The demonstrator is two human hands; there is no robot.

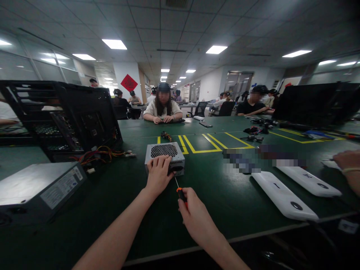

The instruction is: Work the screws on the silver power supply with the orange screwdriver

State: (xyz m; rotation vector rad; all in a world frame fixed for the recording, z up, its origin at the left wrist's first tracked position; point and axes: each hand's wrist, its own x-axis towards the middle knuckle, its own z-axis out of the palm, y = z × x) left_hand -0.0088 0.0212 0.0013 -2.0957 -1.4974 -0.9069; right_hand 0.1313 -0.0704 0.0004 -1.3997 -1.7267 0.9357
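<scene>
A grey metal power supply unit (165,148) with a honeycomb grille sits on the green table in front of me. My left hand (159,171) grips its near left part, fingers bent over the top and thumb by the near face. In my right hand (194,210) is a screwdriver (180,193) with a black and orange-red handle. Its thin shaft points up and forward to the near face of the unit, close to my left thumb. The tip is too small to tell whether it touches. A bundle of cables (166,136) comes out behind the unit.
At left stand an open black computer case (95,120) with loose wires and a second power supply unit (36,187). White devices (284,195) lie at right, near another person's hand (348,165). Yellow tape (194,144) marks the table. A person (163,108) sits opposite.
</scene>
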